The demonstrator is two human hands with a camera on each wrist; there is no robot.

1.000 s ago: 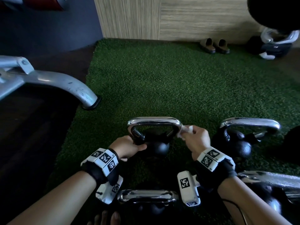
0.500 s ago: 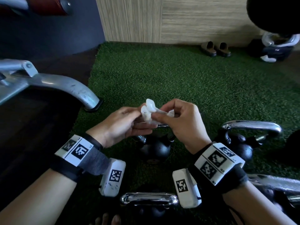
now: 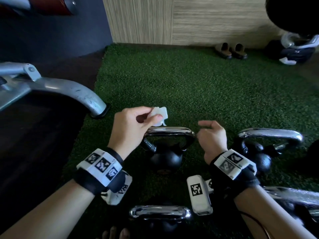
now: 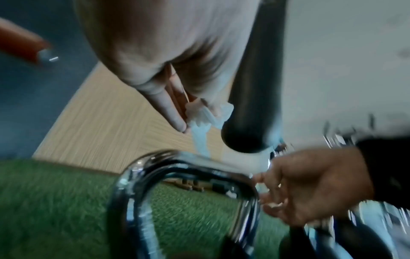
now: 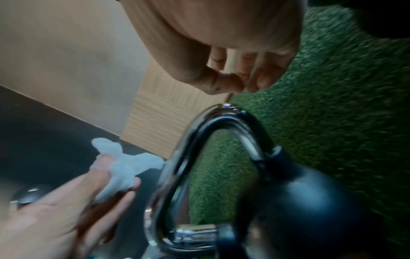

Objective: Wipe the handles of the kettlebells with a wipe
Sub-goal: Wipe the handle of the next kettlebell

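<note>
Item: nearest kettlebell (image 3: 161,219), 6 o'clock, on turf, untouched.
Item: middle kettlebell (image 3: 165,156); chrome handle (image 3: 170,131) running 9 to 3 o'clock.
Item: right hand (image 3: 213,137), at the handle's 3 o'clock end, fingers loosely curled, holding nothing.
Item: left hand (image 3: 133,128), at the 9 o'clock end, fingers pinching wipe (image 3: 159,115) just above the bar, likely nearer for wiping.

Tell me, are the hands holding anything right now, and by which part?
The left hand pinches a crumpled white wipe by its bunched lower part. The right hand holds nothing, beside the kettlebell handle.
</note>
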